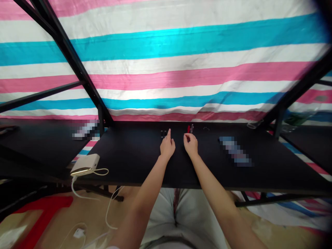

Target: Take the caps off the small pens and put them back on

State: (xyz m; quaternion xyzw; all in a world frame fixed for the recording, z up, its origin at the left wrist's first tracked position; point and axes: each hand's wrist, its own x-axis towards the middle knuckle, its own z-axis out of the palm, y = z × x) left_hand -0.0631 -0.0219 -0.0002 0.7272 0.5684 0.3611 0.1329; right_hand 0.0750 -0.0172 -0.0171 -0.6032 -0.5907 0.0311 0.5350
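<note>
On the black table (pixel 135 152), my left hand (pixel 168 146) has its index finger stretched forward beside small dark pieces (pixel 162 134); the other fingers are bent and nothing shows in them. To its right, my right hand (pixel 191 144) has thumb and fingertips pressed together, and what they may hold is too small to make out. Just beyond those fingertips lie a red object (pixel 188 129) and a clear, slim object (pixel 192 128). Several tiny pieces (pixel 206 128) lie farther right.
A white power bank (pixel 86 164) with a cable sits at the table's left edge. A blurred phone-like object (pixel 234 151) lies to the right. Black frame bars (pixel 85 81) slope up on both sides, before a striped sheet (pixel 166 79).
</note>
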